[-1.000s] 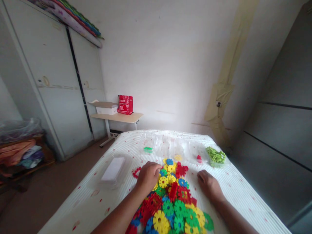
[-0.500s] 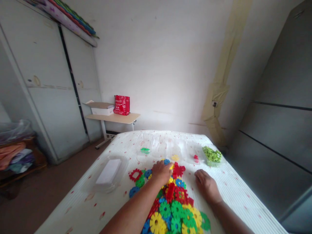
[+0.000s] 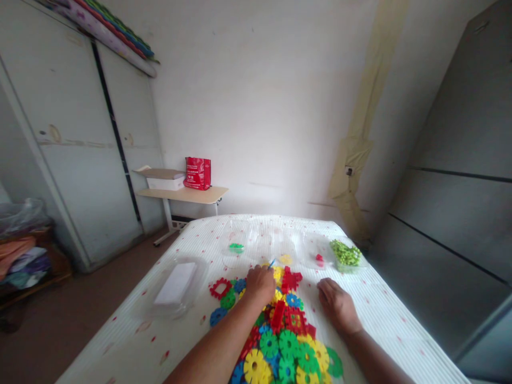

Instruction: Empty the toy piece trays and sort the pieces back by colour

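My left hand (image 3: 260,284) is over the far end of a pile of plastic pieces, its fingers pinching a blue notched disc (image 3: 272,263) turned edge-on. Spread below and beside it are yellow discs (image 3: 256,366), green discs (image 3: 269,344), a blue disc (image 3: 218,317) and red square pieces (image 3: 295,320). A red notched frame (image 3: 220,288) lies left of my left hand. To the right of the pile my right hand (image 3: 338,304) rests on the tablecloth, fingers curled in and with no piece visible in them.
Beyond the pile stand clear plastic containers holding a green piece (image 3: 236,248), a yellow piece (image 3: 285,259) and a red piece (image 3: 319,258). A tub of small light-green pieces (image 3: 345,253) is at the right. Left is a clear container (image 3: 203,269) with a white slab (image 3: 176,284).
The blue disc, lying flat-side up before, is now tilted edge-on in my left fingers. My left hand has shifted slightly; my right hand stays resting on the table.
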### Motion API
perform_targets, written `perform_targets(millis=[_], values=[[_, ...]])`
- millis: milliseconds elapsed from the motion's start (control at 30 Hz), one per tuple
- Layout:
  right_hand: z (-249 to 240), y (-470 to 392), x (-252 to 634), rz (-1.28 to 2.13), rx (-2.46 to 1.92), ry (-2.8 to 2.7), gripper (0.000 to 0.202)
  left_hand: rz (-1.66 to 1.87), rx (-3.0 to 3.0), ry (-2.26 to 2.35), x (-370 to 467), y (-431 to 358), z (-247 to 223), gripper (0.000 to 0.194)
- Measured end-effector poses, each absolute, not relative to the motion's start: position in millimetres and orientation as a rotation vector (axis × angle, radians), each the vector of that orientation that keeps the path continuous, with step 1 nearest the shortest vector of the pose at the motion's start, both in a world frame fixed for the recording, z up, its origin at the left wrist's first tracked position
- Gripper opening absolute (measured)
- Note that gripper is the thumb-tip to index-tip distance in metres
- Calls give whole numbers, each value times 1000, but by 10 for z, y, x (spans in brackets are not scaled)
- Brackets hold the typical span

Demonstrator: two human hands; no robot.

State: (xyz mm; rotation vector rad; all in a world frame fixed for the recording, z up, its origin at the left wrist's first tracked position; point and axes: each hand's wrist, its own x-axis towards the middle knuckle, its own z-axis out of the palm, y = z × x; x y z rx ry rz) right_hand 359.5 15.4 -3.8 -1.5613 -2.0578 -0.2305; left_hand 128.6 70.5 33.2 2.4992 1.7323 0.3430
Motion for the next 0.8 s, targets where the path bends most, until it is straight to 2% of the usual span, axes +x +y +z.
perform_targets(millis=[533, 800], values=[[-59, 156, 3595, -287, -1609, -2068, 24, 244, 2590, 1628, 1258, 725, 316, 39], [-102, 174, 3646, -454, -1421, -1940, 29, 228, 2684, 1547, 1176, 607, 507, 40]])
